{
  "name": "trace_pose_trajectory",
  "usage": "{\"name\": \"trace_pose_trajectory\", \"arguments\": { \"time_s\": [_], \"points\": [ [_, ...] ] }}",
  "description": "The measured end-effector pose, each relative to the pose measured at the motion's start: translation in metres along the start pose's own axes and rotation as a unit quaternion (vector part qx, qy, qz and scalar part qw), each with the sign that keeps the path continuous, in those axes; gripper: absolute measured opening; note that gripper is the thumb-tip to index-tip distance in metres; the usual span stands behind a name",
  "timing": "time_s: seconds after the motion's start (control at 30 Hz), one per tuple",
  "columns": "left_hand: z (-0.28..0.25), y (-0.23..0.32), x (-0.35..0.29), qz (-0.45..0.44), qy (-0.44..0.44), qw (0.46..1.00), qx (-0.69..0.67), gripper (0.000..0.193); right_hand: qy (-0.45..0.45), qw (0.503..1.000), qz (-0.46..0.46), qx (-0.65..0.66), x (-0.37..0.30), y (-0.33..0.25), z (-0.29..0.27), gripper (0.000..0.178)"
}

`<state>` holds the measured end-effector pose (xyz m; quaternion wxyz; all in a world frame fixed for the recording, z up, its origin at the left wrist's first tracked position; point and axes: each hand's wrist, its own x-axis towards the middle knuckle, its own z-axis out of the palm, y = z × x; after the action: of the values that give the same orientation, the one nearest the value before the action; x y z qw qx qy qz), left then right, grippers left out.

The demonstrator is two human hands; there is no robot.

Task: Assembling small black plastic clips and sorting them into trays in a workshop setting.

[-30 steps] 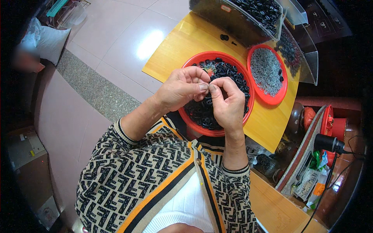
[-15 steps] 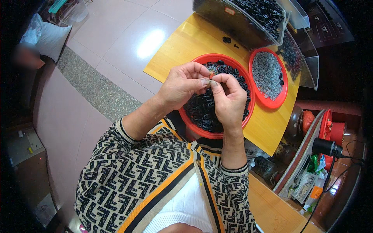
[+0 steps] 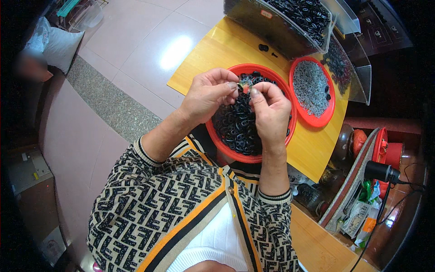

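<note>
Both left hand (image 3: 206,96) and right hand (image 3: 273,112) pinch fingers (image 3: 226,89) above black parts (image 3: 236,127) in red basin (image 3: 248,158); any grasped piece's axis indiscernible.

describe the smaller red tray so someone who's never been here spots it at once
Find the yellow table. On it, to the right of the larger red basin, sits the smaller red tray. Unlike the basin, heaped with black pieces, the tray holds mostly pale grey ones.

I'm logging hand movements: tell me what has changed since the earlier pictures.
The left hand and right hand, pinched together earlier, have drawn apart sideways; any release is too small to tell. The red bowl and red tray of grey pieces stayed put.
</note>
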<state>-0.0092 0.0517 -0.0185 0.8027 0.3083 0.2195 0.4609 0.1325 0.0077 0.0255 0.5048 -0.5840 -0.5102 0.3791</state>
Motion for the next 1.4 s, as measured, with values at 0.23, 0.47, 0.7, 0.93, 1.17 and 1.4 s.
{"name": "trace_pose_trajectory", "arguments": {
  "time_s": [0.23, 0.47, 0.7, 0.93, 1.17, 1.4],
  "points": [
    [-0.002, -0.003, -0.002, 0.011, 0.006, 1.000, -0.007, 0.014, 0.010, 0.997, 0.014, -0.079, 0.035, 0.019, -0.012, 0.009],
    [0.002, -0.004, -0.013, -0.005, -0.011, 0.999, -0.040, 0.016, 0.004, 1.000, 0.023, 0.008, -0.003, 0.008, -0.017, 0.015],
    [0.005, -0.017, -0.017, -0.011, -0.100, 0.994, -0.030, 0.015, -0.016, 0.973, 0.082, 0.216, -0.037, 0.009, -0.019, 0.016],
    [0.014, -0.018, -0.021, -0.023, -0.097, 0.995, -0.026, 0.021, 0.006, 0.983, 0.069, 0.169, -0.050, 0.000, -0.011, 0.013],
    [0.013, -0.017, -0.023, -0.035, -0.105, 0.993, -0.037, 0.027, 0.043, 0.993, 0.052, 0.094, -0.055, -0.005, -0.002, 0.011],
    [0.015, -0.017, -0.024, -0.017, -0.089, 0.996, -0.001, 0.025, 0.068, 0.996, 0.034, 0.051, -0.057, -0.003, 0.001, 0.011]
  ]
}}
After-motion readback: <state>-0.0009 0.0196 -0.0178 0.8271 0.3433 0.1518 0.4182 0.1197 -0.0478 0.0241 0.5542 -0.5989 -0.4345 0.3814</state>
